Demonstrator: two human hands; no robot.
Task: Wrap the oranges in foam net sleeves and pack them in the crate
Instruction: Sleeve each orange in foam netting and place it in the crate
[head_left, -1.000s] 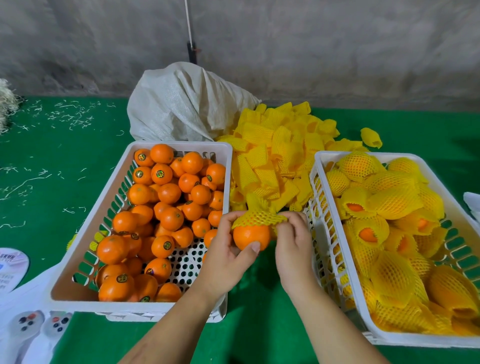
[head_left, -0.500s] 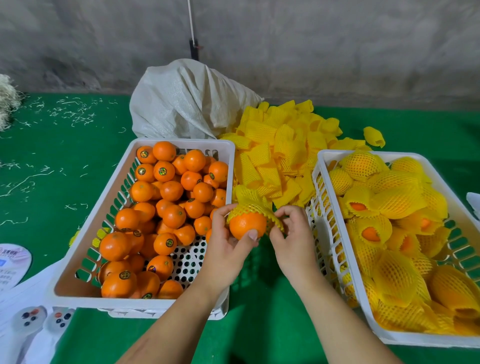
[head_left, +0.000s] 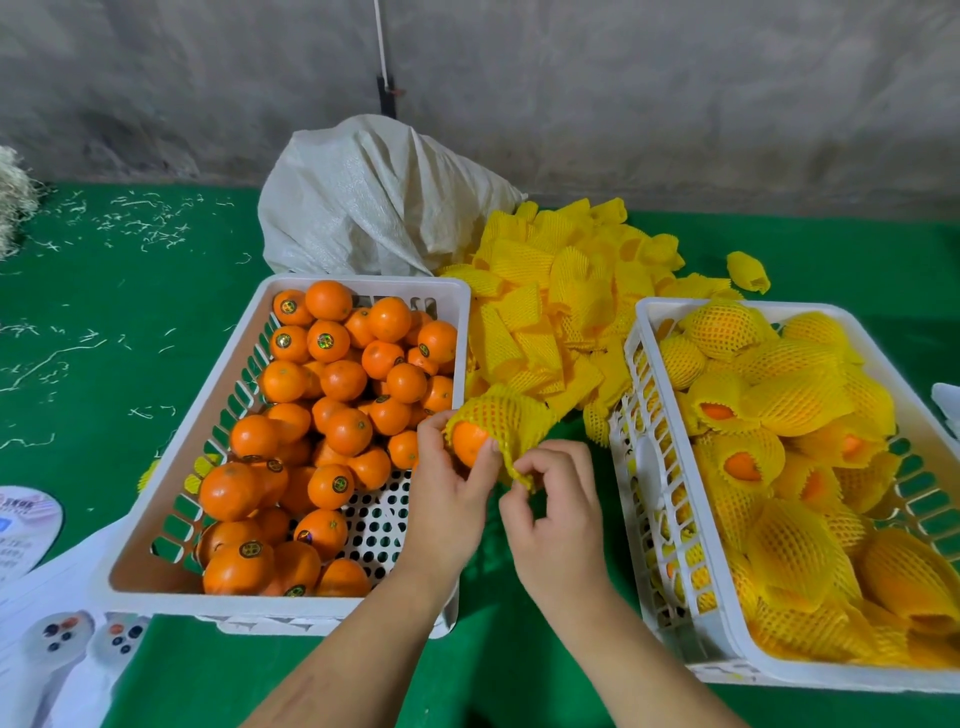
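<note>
Now the left hand (head_left: 447, 499) grips an orange (head_left: 468, 441) half inside a yellow net sleeve (head_left: 501, 415), between the two crates; the right hand (head_left: 558, 514) pinches the sleeve's loose edge.

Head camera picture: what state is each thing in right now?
Orange in yellow foam net sleeve: partly covered, held by left hand.
Right hand: pinching the sleeve's edge.
Left white plastic crate: holds bare oranges.
Right white plastic crate: holds sleeved oranges.
White woven sack: slumped.
</note>
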